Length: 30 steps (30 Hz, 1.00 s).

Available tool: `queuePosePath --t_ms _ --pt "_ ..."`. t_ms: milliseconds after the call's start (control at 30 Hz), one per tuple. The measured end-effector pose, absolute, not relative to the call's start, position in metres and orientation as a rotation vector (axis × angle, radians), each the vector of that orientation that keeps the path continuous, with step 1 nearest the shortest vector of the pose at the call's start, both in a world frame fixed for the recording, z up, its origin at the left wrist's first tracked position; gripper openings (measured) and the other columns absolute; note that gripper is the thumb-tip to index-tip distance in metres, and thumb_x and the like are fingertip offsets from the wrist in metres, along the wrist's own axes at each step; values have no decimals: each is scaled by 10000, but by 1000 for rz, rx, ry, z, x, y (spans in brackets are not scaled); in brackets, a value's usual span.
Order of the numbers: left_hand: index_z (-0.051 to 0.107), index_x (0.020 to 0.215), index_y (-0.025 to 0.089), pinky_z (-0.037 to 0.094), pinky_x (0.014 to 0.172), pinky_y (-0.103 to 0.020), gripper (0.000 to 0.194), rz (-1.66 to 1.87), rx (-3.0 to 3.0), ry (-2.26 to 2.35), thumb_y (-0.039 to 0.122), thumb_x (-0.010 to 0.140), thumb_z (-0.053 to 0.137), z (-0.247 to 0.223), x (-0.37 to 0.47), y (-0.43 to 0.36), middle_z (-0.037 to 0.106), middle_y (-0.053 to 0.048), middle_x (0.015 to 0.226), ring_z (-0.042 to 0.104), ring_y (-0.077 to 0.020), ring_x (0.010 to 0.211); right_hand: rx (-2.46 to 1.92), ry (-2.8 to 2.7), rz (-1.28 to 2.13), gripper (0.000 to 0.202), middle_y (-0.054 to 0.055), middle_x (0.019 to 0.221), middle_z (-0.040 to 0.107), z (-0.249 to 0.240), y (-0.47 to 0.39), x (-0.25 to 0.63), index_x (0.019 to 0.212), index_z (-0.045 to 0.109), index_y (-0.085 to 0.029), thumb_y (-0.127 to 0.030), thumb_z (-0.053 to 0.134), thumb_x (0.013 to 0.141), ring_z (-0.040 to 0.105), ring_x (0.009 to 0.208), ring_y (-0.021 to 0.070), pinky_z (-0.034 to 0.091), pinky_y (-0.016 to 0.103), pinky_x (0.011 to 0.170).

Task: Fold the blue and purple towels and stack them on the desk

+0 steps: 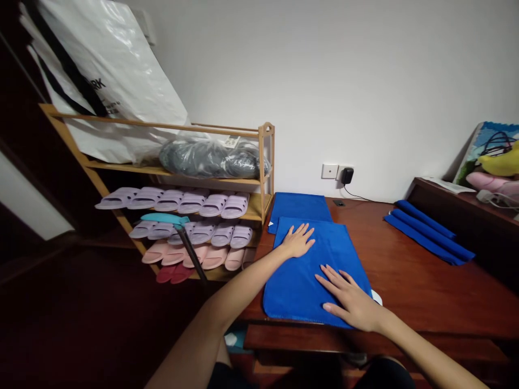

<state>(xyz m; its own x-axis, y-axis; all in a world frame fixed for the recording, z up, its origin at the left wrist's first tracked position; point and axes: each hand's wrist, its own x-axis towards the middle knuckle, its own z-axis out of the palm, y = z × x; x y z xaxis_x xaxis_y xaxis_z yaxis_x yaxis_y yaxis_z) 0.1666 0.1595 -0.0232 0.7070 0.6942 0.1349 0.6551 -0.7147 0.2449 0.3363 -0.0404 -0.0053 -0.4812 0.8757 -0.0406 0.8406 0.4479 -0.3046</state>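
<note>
A blue cloth (308,292) lies flat on the reddish-brown table (421,292), near its front edge. My left hand (298,243) rests palm down on the cloth's upper left part, fingers spread. Lower and to the right, my right hand (351,300) lies on the same cloth with its fingers apart. Behind it, partly covered by its top edge, is another blue cloth (302,206). A white tag (377,297) sticks out at the right edge of the front cloth. Neither hand grips anything.
Folded blue cloths (430,235) lie at the table's right. A wooden rack (265,162) with several slippers (213,258) and a large white bag (121,70) stands left. A black plug (347,175) with a cord is at the wall.
</note>
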Motion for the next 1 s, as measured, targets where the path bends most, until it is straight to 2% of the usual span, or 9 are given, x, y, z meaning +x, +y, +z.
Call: queuePosePath --t_ms 100,167,267,633,700,867,1000 --pt "240 1471 206 116 1121 -474 558 338 2725 1019 463 975 248 -17 153 139 172 -90 1538 134 -223 1416 -1584 -2523 446 593 4 1535 126 0 -50 348 1454 224 -356 -576 307 909 138 1411 220 171 479 1129" --pt "215 1477 243 127 1118 -472 592 282 2730 875 531 961 252 -16 136 119 162 -69 1540 114 -228 1419 -1667 -2444 371 606 10 1536 124 -6 -52 358 1460 206 -347 -578 302 908 139 1410 219 184 480 1127" --pt "186 1479 299 60 1122 -493 643 214 2792 691 605 926 299 -19 108 88 158 -45 1541 99 -244 1420 -1721 -2386 250 646 19 1535 109 -22 -54 369 1470 153 -336 -584 324 899 104 1414 225 162 491 1132" --pt "185 1469 364 64 1135 -472 584 213 2850 501 542 941 360 -5 76 42 177 -10 1536 144 -242 1412 -1776 -2359 108 711 6 1538 84 -38 -71 383 1478 72 -332 -600 352 882 93 1415 211 176 466 1139" --pt "211 1461 374 66 1135 -472 577 222 2837 507 544 935 376 -4 74 39 193 -6 1533 154 -246 1409 -1781 -2357 120 708 3 1536 115 -36 -74 389 1476 101 -337 -604 365 875 119 1412 213 183 467 1138" --pt "210 1463 368 91 1135 -448 543 281 2790 621 528 957 324 1 88 56 181 3 1538 150 -224 1412 -1814 -2280 82 593 24 1507 254 -15 -49 384 1412 358 -313 -598 307 894 259 1377 225 220 480 1115" --pt "220 1475 275 76 1129 -472 562 384 2808 918 515 969 266 -9 108 86 167 -47 1542 116 -231 1419 -1758 -2286 115 647 41 1530 175 -12 1 353 1450 279 -279 -617 236 900 194 1399 208 222 447 1114"
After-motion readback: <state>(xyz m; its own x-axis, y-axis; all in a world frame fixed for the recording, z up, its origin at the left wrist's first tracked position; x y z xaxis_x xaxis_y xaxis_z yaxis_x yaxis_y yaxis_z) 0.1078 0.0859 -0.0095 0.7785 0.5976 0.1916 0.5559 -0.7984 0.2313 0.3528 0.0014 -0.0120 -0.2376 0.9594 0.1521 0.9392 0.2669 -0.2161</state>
